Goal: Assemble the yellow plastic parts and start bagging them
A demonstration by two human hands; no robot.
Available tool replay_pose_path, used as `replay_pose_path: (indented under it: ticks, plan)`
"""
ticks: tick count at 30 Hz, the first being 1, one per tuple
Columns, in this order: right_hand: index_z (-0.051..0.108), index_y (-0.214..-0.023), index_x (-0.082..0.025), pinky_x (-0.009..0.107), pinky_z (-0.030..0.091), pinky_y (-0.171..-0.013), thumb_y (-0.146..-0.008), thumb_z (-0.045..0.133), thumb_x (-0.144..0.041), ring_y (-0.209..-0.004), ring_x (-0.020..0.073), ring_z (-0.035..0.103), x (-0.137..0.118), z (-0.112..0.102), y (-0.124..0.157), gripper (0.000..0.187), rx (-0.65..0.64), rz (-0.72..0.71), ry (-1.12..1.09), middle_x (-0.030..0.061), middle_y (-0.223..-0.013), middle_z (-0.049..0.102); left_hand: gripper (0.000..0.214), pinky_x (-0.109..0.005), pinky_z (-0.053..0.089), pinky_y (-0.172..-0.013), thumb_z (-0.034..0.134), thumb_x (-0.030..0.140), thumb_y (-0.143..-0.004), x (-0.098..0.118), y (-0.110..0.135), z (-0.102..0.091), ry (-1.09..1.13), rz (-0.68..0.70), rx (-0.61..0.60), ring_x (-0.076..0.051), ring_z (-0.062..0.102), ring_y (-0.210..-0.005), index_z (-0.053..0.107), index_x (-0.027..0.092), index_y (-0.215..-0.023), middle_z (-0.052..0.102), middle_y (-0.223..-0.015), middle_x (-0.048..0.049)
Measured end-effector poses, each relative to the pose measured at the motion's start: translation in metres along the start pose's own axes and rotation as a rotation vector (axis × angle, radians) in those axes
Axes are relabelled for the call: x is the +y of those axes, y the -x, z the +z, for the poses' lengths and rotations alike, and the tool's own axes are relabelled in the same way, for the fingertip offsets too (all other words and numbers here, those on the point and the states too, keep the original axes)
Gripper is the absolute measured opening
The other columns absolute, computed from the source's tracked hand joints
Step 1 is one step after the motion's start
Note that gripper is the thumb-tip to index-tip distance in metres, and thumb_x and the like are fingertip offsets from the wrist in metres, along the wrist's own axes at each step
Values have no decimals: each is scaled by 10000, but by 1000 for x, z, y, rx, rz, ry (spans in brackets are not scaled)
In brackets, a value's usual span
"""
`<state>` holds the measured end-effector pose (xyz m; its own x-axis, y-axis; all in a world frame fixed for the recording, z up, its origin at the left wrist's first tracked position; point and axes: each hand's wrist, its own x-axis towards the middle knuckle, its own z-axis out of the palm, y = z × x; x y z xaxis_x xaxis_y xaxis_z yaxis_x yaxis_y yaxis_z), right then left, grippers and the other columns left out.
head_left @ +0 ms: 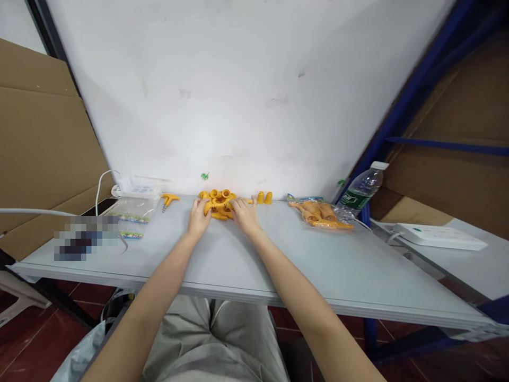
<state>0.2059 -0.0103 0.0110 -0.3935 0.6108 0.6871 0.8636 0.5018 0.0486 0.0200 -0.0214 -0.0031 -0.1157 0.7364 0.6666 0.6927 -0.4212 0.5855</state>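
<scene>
- A brown cardboard box (pixel 40 138) is seen at the far left, with a white cable (pixel 97 193) near it.
- Clear plastic bags (pixel 137 204) with bright printed strips are laid flat on the gray table (pixel 310 276). The patch in front of them is blurred out, so what is there cannot be told.
- A yellow T-shaped handle (pixel 170 197) with a twisty metal end is set just to the right of the bags.
- The left end of a curved yellow plastic piece (pixel 217 205) is gripped by the bent fingers of the left hand (pixel 198 216).
- The curved piece is kept between the two hands, in the middle of the table near the white wall (pixel 246 106). More yellow parts (pixel 220 194), some round like cups, are bunched right behind it.
- The right end of the piece is pinched by the fingers of the right hand (pixel 245 215).
- Two small yellow caps (pixel 264 198) are stood side by side near the wall.
- Other yellow parts are packed in a clear bag (pixel 320 215).
- A water bottle (pixel 362 190) is tilted beside that bag.
- A white power strip (pixel 441 236) is seen at the far right.
</scene>
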Motion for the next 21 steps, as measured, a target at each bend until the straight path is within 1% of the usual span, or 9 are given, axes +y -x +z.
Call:
replay_pose_path:
  ticks: [2, 5, 7, 9, 12, 15, 18, 21]
  plan:
    - [588, -1037, -183, 542, 145, -1070, -896, 377, -99, -1033, 242, 544, 5, -2, 0, 267, 38, 35, -6, 120, -1056, 674, 331, -310, 519, -762, 584, 107, -778, -1, -1, -1, -6, -28, 22, -163, 613, -777, 619, 210, -1091, 568, -1056, -61]
    - [601, -1022, -179, 505, 226, -1022, -883, 455, -174, -1014, 260, 534, 17, -3, 1, 202, 125, 138, -36, 128, -1062, 664, 309, -315, 513, -759, 590, 116, -774, -5, -3, -2, -7, -66, 61, -166, 611, -771, 618, 205, -1068, 585, -1037, -61]
    - [611, -1031, -167, 471, 292, -963, -877, 488, -245, -1010, 274, 528, 31, -2, 4, 212, 181, 266, -62, 141, -1078, 650, 287, -323, 507, -784, 596, 129, -775, -7, -5, -3, 1, -85, 93, -181, 615, -817, 615, 199, -1053, 601, -1025, -68]
    - [616, -1050, -151, 442, 335, -908, -871, 497, -303, -1019, 287, 523, 46, 0, 8, 263, 204, 442, -93, 157, -1086, 641, 259, -332, 497, -821, 601, 143, -776, -9, -6, -3, 16, -96, 119, -196, 615, -878, 614, 199, -1029, 620, -1004, -71]
    - [614, -1066, -148, 416, 361, -878, -858, 487, -340, -1042, 289, 516, 71, 3, 17, 311, 196, 713, -151, 160, -1101, 637, 210, -335, 484, -835, 591, 184, -793, -11, -8, -4, 35, -105, 131, -203, 611, -901, 614, 199, -1001, 642, -969, -70]
    - [605, -1064, -148, 388, 366, -893, -832, 497, -319, -1043, 265, 527, 90, 7, 27, 308, 164, 907, -213, 145, -1118, 643, 185, -301, 474, -768, 568, 232, -817, -10, -9, -6, 53, -130, 110, -188, 609, -834, 617, 199, -993, 650, -902, -53]
    - [596, -1045, -134, 362, 382, -886, -809, 512, -283, -1010, 250, 558, 101, 11, 35, 291, 126, 1027, -276, 148, -1130, 645, 176, -262, 439, -685, 577, 286, -818, -7, -8, -9, 54, -191, 95, -159, 580, -693, 629, 205, -965, 611, -732, -3]
    - [579, -1032, -130, 338, 405, -864, -793, 532, -255, -977, 241, 585, 106, 15, 39, 273, 90, 1092, -311, 152, -1116, 649, 158, -236, 389, -601, 596, 312, -800, -5, -8, -11, 58, -250, 90, -133, 516, -572, 639, 207, -910, 526, -590, 39]
